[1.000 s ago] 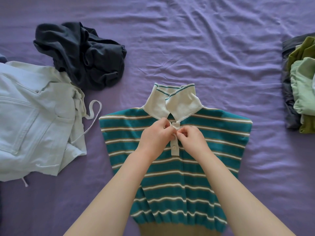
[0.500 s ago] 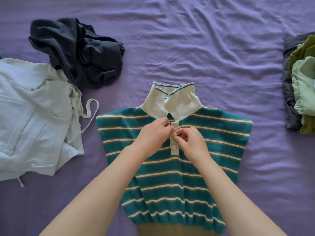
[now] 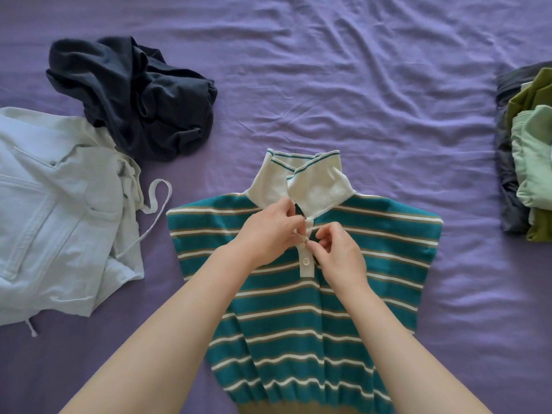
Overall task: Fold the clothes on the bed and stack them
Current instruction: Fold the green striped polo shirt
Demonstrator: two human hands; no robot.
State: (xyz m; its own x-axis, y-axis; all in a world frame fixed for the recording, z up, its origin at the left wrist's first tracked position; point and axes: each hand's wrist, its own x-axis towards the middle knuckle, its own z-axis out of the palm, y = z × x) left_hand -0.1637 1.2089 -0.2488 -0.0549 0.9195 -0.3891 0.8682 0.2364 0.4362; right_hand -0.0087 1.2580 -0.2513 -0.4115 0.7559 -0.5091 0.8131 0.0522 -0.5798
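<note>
A teal striped polo shirt [image 3: 298,309] lies flat, front up, on the purple bed [image 3: 373,85] at centre, its white collar [image 3: 304,182] pointing to 12 o'clock. Both hands meet at the white button placket [image 3: 307,261] just below the collar: the left hand [image 3: 268,231] pinches its edge from 9 o'clock, and the right hand [image 3: 340,255] pinches it from 3 o'clock, fingers curled. A pale denim jacket [image 3: 59,210] lies at 9 o'clock, a crumpled dark garment [image 3: 137,97] at 10 o'clock. A stack of folded clothes [image 3: 528,156] sits at 3 o'clock, well apart.
</note>
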